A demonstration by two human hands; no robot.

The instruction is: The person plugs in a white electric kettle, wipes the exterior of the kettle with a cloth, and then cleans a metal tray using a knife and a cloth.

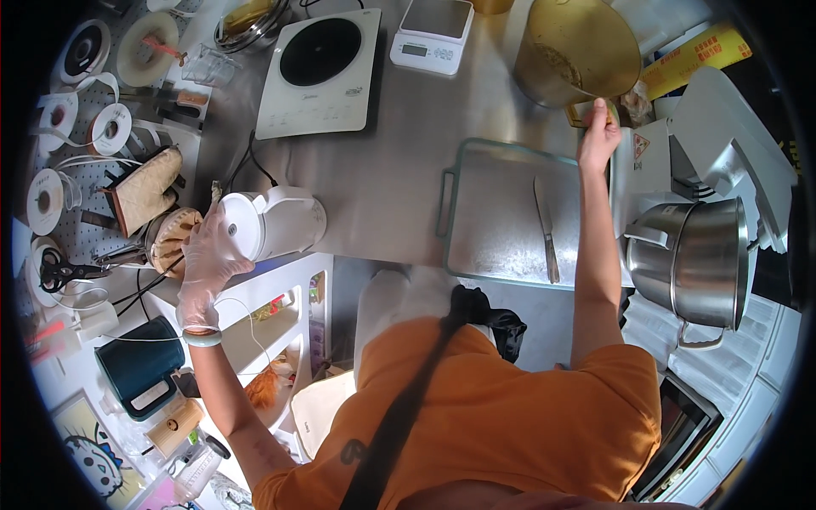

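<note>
My left hand [213,261], in a clear plastic glove, is at the lid end of a white electric kettle [290,223] by the counter's left front edge. Its fingers are spread beside the lid and a gathered fabric cover [173,239]; whether it grips either I cannot tell. My bare right hand [599,137] is closed on the handle of a large metal pot [577,51] at the back right, which has some residue inside. A table knife [545,229] lies on a clear cutting board [503,210] with a green rim, left of my right forearm.
An induction cooker [319,73] and a digital kitchen scale [432,35] stand at the back. Steel pots [688,261] are at the right. Ribbon spools [111,129], an oven mitt [146,191] and black scissors [67,271] hang at the left, above a dark green pitcher [140,366].
</note>
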